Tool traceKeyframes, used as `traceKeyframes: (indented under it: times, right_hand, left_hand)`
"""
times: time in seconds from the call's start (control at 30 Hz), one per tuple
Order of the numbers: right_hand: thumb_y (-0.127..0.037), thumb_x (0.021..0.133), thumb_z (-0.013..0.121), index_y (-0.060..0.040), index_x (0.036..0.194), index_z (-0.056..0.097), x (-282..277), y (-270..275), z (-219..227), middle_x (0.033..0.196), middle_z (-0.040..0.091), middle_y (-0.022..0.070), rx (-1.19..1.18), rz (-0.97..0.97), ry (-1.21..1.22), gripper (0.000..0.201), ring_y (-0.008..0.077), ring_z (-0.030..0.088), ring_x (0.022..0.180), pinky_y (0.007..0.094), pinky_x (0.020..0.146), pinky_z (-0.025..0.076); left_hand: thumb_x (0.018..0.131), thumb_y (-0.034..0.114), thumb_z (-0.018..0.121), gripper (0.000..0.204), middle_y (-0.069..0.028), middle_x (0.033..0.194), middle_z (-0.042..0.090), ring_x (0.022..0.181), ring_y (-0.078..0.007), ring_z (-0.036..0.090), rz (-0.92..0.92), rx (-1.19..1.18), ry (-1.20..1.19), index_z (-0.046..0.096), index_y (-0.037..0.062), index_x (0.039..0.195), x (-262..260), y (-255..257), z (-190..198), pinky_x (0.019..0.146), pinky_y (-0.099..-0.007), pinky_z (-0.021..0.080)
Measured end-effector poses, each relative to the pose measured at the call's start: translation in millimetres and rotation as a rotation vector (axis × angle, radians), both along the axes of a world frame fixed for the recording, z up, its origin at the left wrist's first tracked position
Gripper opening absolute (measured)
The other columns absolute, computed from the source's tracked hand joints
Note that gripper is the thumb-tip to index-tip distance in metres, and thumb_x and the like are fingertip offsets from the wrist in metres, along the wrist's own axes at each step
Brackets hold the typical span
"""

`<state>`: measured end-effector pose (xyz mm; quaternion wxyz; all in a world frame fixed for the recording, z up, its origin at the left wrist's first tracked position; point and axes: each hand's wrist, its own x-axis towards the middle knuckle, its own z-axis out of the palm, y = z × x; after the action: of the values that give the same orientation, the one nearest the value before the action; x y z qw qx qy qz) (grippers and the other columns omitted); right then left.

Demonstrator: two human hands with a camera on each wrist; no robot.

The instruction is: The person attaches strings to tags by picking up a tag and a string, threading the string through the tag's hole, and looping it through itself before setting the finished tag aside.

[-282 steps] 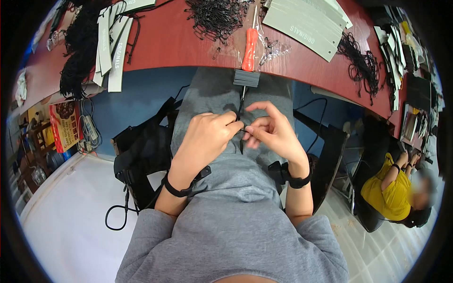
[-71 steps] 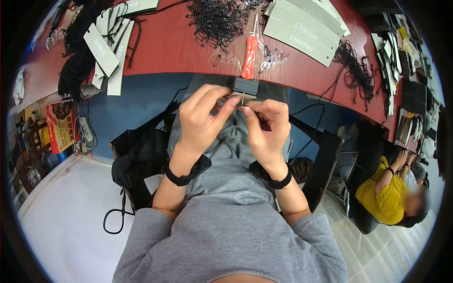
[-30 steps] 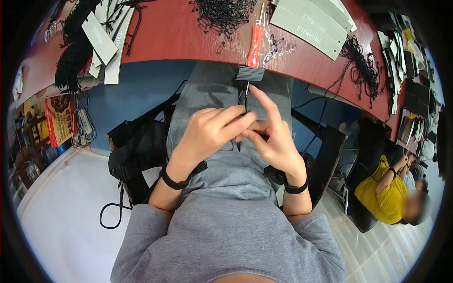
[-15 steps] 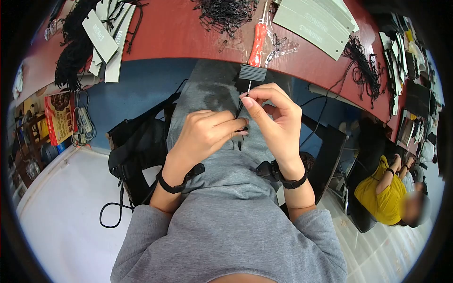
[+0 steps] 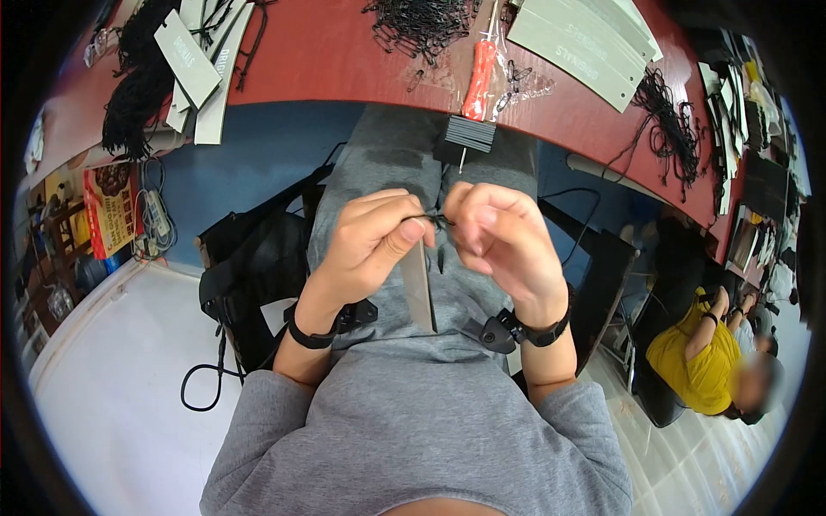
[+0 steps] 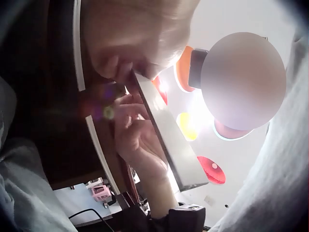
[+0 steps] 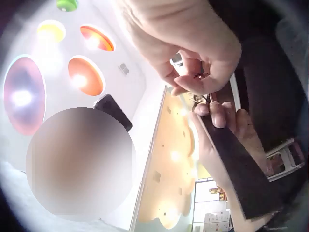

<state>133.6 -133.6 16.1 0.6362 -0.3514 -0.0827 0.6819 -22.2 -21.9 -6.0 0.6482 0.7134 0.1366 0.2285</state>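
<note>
Over my lap, my left hand [image 5: 379, 232] pinches the top of a long grey paper tag [image 5: 418, 288], which hangs down from its fingers. My right hand [image 5: 482, 228] pinches a thin black string [image 5: 437, 220] right at the tag's top end, fingers curled. In the left wrist view the grey paper tag [image 6: 166, 133] runs as a slanted strip from the left hand's fingertips [image 6: 118, 67]. The right wrist view shows the right hand's fingers [image 7: 203, 77] closed just above the tag [image 7: 236, 164]. A stack of dark tags [image 5: 469, 133] on a metal pin sits at the table edge, just beyond the hands.
The red table [image 5: 327, 60] carries an orange-handled tool [image 5: 478, 79], a heap of black pins [image 5: 422, 21], fanned grey tags [image 5: 585, 47], tagged strings at the left [image 5: 194, 64] and loose black strings [image 5: 667, 120]. A person in yellow [image 5: 701, 357] sits at the right.
A grey tag has come off the stack and now hangs from my left hand. My right hand dropped from the pin to meet the left hand at the tag's top.
</note>
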Motion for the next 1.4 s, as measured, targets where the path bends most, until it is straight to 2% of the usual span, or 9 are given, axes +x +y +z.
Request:
traceKeyframes:
  times: [0.3,0.4,0.43,0.5,0.6,0.7,0.93,1.1,1.4]
  right_hand:
    - [-0.007,0.092,0.051,-0.0046,0.099,0.046,7,-7,-3,0.089,0.050,0.0109,0.147,-0.187,0.241,0.009,0.0107,0.051,0.069,0.0165,0.047,0.047]
    - [0.004,0.087,0.049,-0.0030,0.101,0.044,1,-7,6,0.124,0.045,0.0226,0.213,-0.367,0.262,0.017,0.0265,0.052,0.117,0.0260,0.067,0.060]
    - [0.004,0.087,0.049,-0.0030,0.101,0.044,-4,-5,6,0.124,0.045,0.0226,0.213,-0.368,0.262,0.017,0.0265,0.052,0.117,0.0260,0.067,0.060]
    - [0.011,0.084,0.051,-0.0019,0.102,0.042,-17,0,5,0.133,0.042,0.0260,0.230,-0.465,-0.545,0.024,0.0335,0.046,0.127,0.0328,0.076,0.060]
    - [0.015,0.073,0.061,0.0007,0.096,0.057,-10,1,-5,0.113,0.063,0.0196,0.306,-0.426,-1.743,0.027,0.0259,0.067,0.093,0.0269,0.068,0.056]
    - [0.012,0.067,0.067,0.0005,0.092,0.066,-11,2,1,0.103,0.067,0.0151,0.163,-0.424,-1.665,0.027,0.0225,0.068,0.081,0.0259,0.065,0.054]
    - [0.011,0.067,0.068,-0.0002,0.089,0.068,-1,-14,15,0.093,0.066,0.0101,0.077,-0.306,-1.673,0.024,0.0202,0.066,0.080,0.0270,0.065,0.053]
    - [0.008,0.070,0.071,0.0007,0.088,0.066,-3,-10,-1,0.090,0.065,0.0092,0.068,-0.391,-1.854,0.020,0.0213,0.065,0.074,0.0266,0.063,0.052]
    - [0.008,0.081,0.064,0.0002,0.090,0.057,-5,-12,-10,0.084,0.061,0.0096,-0.170,-0.420,-1.660,0.013,0.0190,0.061,0.066,0.0270,0.057,0.049]
  left_hand:
    - [0.096,0.024,0.051,0.035,-0.0089,0.066,0.055,0.059,-0.0203,0.051,0.037,-0.118,-0.030,0.058,-0.0023,0.074,-7,4,0,0.054,-0.0308,0.038]
    - [0.096,0.025,0.051,0.036,-0.0085,0.065,0.054,0.059,-0.0200,0.050,-0.011,-0.185,0.017,0.058,-0.0020,0.074,-7,5,3,0.054,-0.0305,0.038]
    - [0.096,0.024,0.051,0.035,-0.0084,0.065,0.053,0.059,-0.0202,0.050,-0.053,-0.123,-0.001,0.058,-0.0020,0.074,-5,6,3,0.053,-0.0310,0.038]
    - [0.096,0.024,0.051,0.035,-0.0083,0.064,0.053,0.058,-0.0204,0.050,-0.096,-0.061,-0.017,0.058,-0.0020,0.074,-1,7,5,0.053,-0.0314,0.038]
    - [0.095,0.022,0.052,0.033,-0.0085,0.062,0.051,0.056,-0.0216,0.050,-0.154,-0.055,-0.060,0.056,-0.0021,0.073,4,4,8,0.052,-0.0325,0.038]
    - [0.095,0.033,0.050,0.044,-0.0093,0.061,0.053,0.055,-0.0215,0.048,-0.157,-0.045,-0.037,0.055,-0.0011,0.068,3,1,7,0.051,-0.0329,0.036]
    - [0.093,0.019,0.055,0.031,-0.0082,0.062,0.051,0.056,-0.0235,0.050,-0.175,-0.008,-0.054,0.052,-0.0013,0.070,2,6,11,0.054,-0.0337,0.039]
    - [0.091,0.017,0.056,0.028,-0.0085,0.062,0.051,0.057,-0.0239,0.050,-0.175,0.033,-0.027,0.053,-0.0013,0.071,5,6,6,0.054,-0.0343,0.039]
    - [0.092,0.017,0.055,0.026,-0.0093,0.064,0.051,0.065,-0.0257,0.046,-0.094,0.166,-0.018,0.056,0.0001,0.072,24,13,-9,0.063,-0.0343,0.039]
